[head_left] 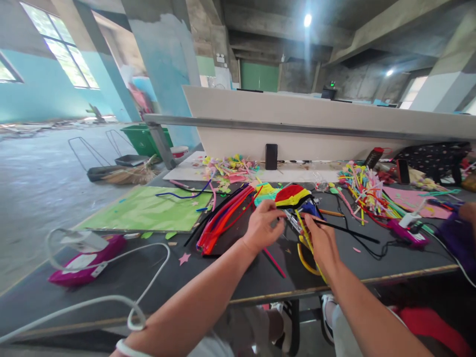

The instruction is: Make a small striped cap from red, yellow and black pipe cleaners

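My left hand [263, 226] is closed, thumb and fingers pinching the near edge of a flat craft piece [292, 194] made of red, yellow and black pipe cleaners. A yellow pipe cleaner [305, 233] hangs down from that piece, and my right hand [324, 242] pinches it between thumb and fingers. Scissors with yellow handles [308, 263] lie under my hands, partly hidden. From beside my right fingers a black pipe cleaner [359, 234] sticks out; whether it is held I cannot tell. A bundle of red, purple and black pipe cleaners [223, 218] lies left of my left hand.
A green sheet [148, 208] covers the table's left part. Purple power strips [89, 260] with white cables lie at both sides. A phone [271, 156] leans on the white partition. Heaps of pipe cleaner scraps [362, 188] lie behind. At the right edge is another person's arm [467, 213].
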Demonstrator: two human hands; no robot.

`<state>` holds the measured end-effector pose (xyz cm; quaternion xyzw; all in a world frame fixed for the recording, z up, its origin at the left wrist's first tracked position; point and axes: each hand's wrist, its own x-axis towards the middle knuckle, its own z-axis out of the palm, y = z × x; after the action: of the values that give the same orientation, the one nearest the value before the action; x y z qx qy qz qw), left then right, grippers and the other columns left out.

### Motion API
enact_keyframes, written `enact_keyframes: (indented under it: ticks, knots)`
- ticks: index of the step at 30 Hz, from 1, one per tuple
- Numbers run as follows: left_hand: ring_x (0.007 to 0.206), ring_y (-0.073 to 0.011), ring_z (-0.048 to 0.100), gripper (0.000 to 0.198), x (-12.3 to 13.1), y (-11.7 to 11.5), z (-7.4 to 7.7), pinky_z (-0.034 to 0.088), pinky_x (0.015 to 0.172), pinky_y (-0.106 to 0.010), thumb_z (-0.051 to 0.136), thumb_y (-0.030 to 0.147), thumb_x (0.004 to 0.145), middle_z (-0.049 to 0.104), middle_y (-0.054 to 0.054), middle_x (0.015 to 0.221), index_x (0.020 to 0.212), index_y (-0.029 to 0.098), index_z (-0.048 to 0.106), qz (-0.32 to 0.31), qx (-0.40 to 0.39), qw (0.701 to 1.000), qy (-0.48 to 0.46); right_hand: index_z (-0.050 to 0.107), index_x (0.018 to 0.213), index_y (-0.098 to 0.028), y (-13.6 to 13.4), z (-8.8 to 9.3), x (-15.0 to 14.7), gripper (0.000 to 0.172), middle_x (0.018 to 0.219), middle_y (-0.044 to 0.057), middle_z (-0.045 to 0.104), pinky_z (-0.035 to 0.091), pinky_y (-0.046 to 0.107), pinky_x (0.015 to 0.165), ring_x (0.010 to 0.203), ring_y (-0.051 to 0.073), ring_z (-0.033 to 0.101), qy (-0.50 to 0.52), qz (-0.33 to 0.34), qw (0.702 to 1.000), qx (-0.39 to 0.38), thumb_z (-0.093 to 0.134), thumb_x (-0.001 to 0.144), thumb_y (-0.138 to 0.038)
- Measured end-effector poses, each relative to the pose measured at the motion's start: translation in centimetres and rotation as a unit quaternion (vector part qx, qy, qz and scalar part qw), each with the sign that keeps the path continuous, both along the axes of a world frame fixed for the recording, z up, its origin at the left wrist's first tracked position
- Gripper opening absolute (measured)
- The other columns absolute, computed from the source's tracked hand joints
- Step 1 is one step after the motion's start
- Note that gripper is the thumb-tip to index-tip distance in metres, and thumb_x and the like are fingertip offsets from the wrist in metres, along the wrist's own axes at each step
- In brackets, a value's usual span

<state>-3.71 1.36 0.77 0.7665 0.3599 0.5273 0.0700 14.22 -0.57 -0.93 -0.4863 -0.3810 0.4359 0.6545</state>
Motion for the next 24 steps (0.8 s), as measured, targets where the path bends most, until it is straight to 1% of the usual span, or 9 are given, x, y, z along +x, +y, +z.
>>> enact_keyframes:
  ticks: [2,4,7,10,13,16,19,21,24]
  knots:
    - [0.102,-0.0234,0.050,0.023,0.8,-0.6,-0.1,0.038,0.090,-0.040,0.056,0.025,0.080,0.052,-0.010,0.114,0.096,0.023,0.072,0.053,0.041,0.992,0.105,0.072,0.083,-0.018,-0.2,0.1,-0.5,0.036,0.068,0.003,0.069,0.044,0.024,0.048,0.052,0.012,0.057,0.027,0.015,1.000,0.001,0.075,0.064,-0.049]
    - [0.108,-0.0277,0.045,0.024,1.5,-0.9,-0.3,0.035,0.090,-0.044,0.056,0.027,0.080,0.047,-0.010,0.127,0.098,0.026,0.072,0.123,0.047,0.977,0.165,0.073,0.083,-0.018,-0.5,0.2,-0.9,0.035,0.072,0.003,0.070,0.044,0.024,0.049,0.055,0.013,0.057,0.025,0.035,0.999,0.011,0.075,0.065,-0.048]
    - [0.106,-0.0293,0.042,0.020,1.8,-1.1,-0.5,0.033,0.084,-0.045,0.059,0.024,0.078,0.047,-0.008,0.130,0.093,0.027,0.072,0.182,0.039,0.957,0.223,0.074,0.085,-0.019,-0.9,0.1,-1.6,0.033,0.074,0.004,0.070,0.043,0.025,0.052,0.057,0.013,0.057,0.008,0.073,0.997,0.021,0.073,0.068,-0.047]
    - [0.099,-0.0277,0.042,0.012,1.8,-1.3,-0.5,0.031,0.081,-0.044,0.063,0.021,0.073,0.053,-0.009,0.118,0.082,0.024,0.070,0.186,0.028,0.947,0.262,0.074,0.087,-0.020,-1.3,-0.1,-2.0,0.031,0.075,0.004,0.070,0.043,0.025,0.054,0.061,0.013,0.057,0.000,0.102,0.994,0.030,0.072,0.070,-0.045]
    - [0.097,-0.0269,0.041,0.004,1.8,-1.6,-0.5,0.030,0.081,-0.043,0.064,0.023,0.072,0.054,-0.008,0.111,0.071,0.023,0.068,0.177,0.025,0.950,0.255,0.074,0.088,-0.020,-1.2,-0.3,-2.1,0.029,0.081,0.004,0.070,0.045,0.026,0.059,0.067,0.015,0.059,-0.012,0.113,0.993,0.037,0.074,0.068,-0.042]
    - [0.103,-0.0263,0.041,0.009,1.6,-1.6,-0.4,0.030,0.085,-0.042,0.061,0.024,0.077,0.052,-0.008,0.115,0.077,0.025,0.070,0.161,0.065,0.963,0.205,0.073,0.088,-0.021,-0.8,-0.3,-1.8,0.030,0.082,0.004,0.070,0.046,0.028,0.062,0.071,0.017,0.060,-0.029,0.100,0.994,0.045,0.077,0.063,-0.037]
    - [0.110,-0.0249,0.041,0.015,1.2,-1.5,0.0,0.030,0.092,-0.040,0.056,0.025,0.083,0.052,-0.007,0.119,0.085,0.026,0.071,0.136,0.117,0.972,0.154,0.072,0.089,-0.022,-0.5,-0.4,-1.4,0.030,0.083,0.003,0.070,0.046,0.028,0.063,0.068,0.015,0.059,-0.047,0.050,0.997,0.043,0.076,0.063,-0.035]
    - [0.111,-0.0240,0.042,0.016,0.9,-1.4,0.2,0.030,0.093,-0.039,0.054,0.026,0.085,0.055,-0.007,0.117,0.084,0.026,0.071,0.123,0.122,0.975,0.143,0.072,0.091,-0.022,-0.5,-0.5,-1.2,0.030,0.084,0.002,0.069,0.045,0.028,0.063,0.066,0.014,0.057,-0.056,0.030,0.997,0.044,0.075,0.065,-0.036]
    - [0.110,-0.0243,0.044,0.017,0.8,-1.2,0.3,0.029,0.093,-0.040,0.054,0.028,0.086,0.055,-0.007,0.118,0.089,0.026,0.071,0.119,0.096,0.977,0.150,0.071,0.091,-0.020,-0.6,-0.7,-1.1,0.032,0.081,0.002,0.068,0.044,0.028,0.063,0.064,0.013,0.056,-0.063,0.034,0.996,0.049,0.075,0.066,-0.039]
